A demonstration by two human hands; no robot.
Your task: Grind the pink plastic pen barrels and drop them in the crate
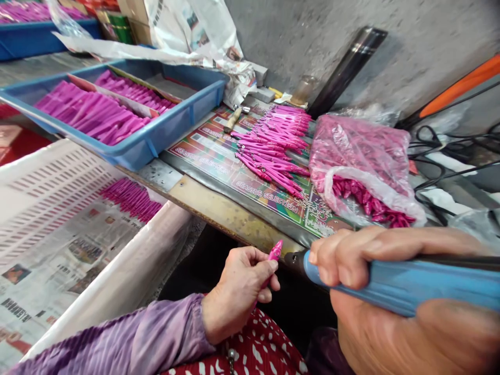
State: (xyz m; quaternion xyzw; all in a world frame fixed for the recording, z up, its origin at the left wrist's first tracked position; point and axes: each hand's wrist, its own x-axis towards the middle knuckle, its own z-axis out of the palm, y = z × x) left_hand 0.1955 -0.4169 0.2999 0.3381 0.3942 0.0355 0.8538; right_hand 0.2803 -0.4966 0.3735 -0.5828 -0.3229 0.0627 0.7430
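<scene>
The left hand [238, 291] is closed around a slim pink plastic piece [274, 252], which is held upright with its tip showing above the fingers at lower centre of the frame. The right hand [375, 333] is closed around a blue power tool [402, 284], which runs across the lower right of the frame. The tool's dark nose [296, 262] sits just beside the pink piece; contact between them cannot be confirmed. A lilac sleeve [148, 333] covers the left forearm, above a red-and-white patterned garment [258, 349]. Directly ahead, a printed mat [203, 151] lies on a wooden bench [222, 208] and carries a heap of pink pieces [269, 148], with a small wooden-handled tool [232, 119] to the heap's left. A clear plastic bag [359, 151] holding more pink pieces lies at centre right. A blue tray [148, 140] at upper left holds rows of pink pieces [89, 112]. A second blue tray [42, 36] sits behind it at the top left corner. At left, a white crate [128, 271] lined with newspaper [58, 271] contains a further batch of pink pieces [130, 199]. Black cables [433, 140] lie at right.
</scene>
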